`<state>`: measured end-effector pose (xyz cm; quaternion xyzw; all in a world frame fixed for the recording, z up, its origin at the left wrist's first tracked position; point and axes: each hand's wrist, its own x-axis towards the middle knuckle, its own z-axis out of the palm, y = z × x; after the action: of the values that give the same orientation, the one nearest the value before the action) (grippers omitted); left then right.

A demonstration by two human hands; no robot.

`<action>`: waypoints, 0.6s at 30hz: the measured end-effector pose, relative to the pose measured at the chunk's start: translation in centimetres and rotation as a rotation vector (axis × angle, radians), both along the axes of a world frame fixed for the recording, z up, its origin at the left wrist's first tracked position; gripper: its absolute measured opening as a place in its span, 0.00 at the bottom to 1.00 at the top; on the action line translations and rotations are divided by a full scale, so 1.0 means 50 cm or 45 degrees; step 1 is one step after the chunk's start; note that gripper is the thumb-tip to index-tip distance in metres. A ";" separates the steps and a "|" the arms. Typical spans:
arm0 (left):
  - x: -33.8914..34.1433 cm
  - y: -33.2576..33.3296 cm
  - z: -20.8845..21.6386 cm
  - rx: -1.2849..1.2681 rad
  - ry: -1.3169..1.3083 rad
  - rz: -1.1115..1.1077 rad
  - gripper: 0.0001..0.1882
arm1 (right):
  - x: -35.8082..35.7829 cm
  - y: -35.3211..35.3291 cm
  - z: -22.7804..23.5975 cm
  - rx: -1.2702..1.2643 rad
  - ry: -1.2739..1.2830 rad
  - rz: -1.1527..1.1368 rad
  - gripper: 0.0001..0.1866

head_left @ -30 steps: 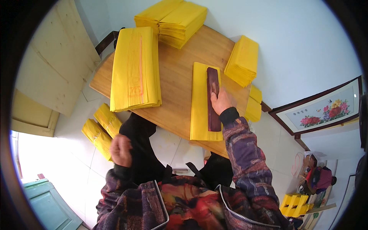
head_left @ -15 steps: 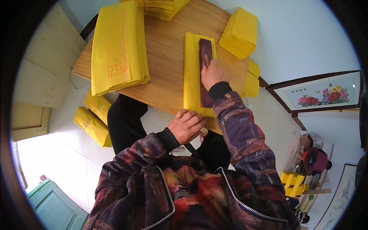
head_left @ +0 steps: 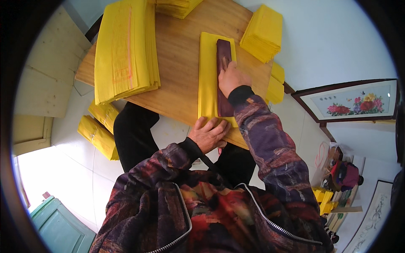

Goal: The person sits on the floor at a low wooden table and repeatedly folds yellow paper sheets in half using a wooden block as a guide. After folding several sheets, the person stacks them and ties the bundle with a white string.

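Pale blue wall (head_left: 320,38) rises past the far right edge of a wooden table (head_left: 177,67), and light tiles show below its near edge. From my remote seat I follow both bare hands through the head view.

Folded yellow paper (head_left: 208,76) lies flat toward the table's right side, its near end at the near edge. On it, lengthwise and closer to its right side, rests a dark bar (head_left: 225,105). I see the right hand (head_left: 233,80) with its fingers curled together and clamped on that bar. The left hand (head_left: 209,134) lays its fingers, slightly apart, over the paper's near end; its thumb is hidden, so I cannot tell whether it pinches.

I judge this piece to be mid-way: it lies folded and flat, but the bar is not yet off it. A tall yellow pile (head_left: 122,55) by the left corner, reaching past the near edge, and a smaller stack (head_left: 262,33) at the right edge look already folded. How many sheets are left I cannot tell.
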<state>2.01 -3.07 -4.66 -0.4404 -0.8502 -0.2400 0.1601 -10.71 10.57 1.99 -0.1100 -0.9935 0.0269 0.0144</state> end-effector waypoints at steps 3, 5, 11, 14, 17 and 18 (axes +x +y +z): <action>-0.003 0.000 -0.003 0.005 0.028 0.007 0.36 | -0.001 0.000 0.003 -0.006 0.012 0.001 0.17; -0.004 0.002 -0.006 0.005 0.088 0.034 0.36 | 0.000 0.000 0.002 -0.004 -0.025 0.002 0.17; -0.003 0.002 -0.006 0.000 0.068 0.017 0.35 | 0.001 -0.001 0.003 -0.080 0.032 -0.080 0.17; 0.001 0.004 -0.007 0.000 0.050 0.021 0.34 | 0.006 -0.004 0.008 -0.058 0.006 -0.010 0.16; -0.001 0.001 -0.004 -0.015 0.072 0.007 0.34 | 0.002 -0.005 0.018 -0.117 -0.048 -0.039 0.17; -0.002 0.001 -0.003 0.003 0.093 0.020 0.33 | 0.003 -0.005 0.019 -0.125 -0.087 -0.078 0.17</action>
<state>1.93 -3.03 -4.78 -0.4419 -0.8470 -0.2233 0.1934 -10.54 10.33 2.97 -0.1419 -0.9870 0.0712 -0.0243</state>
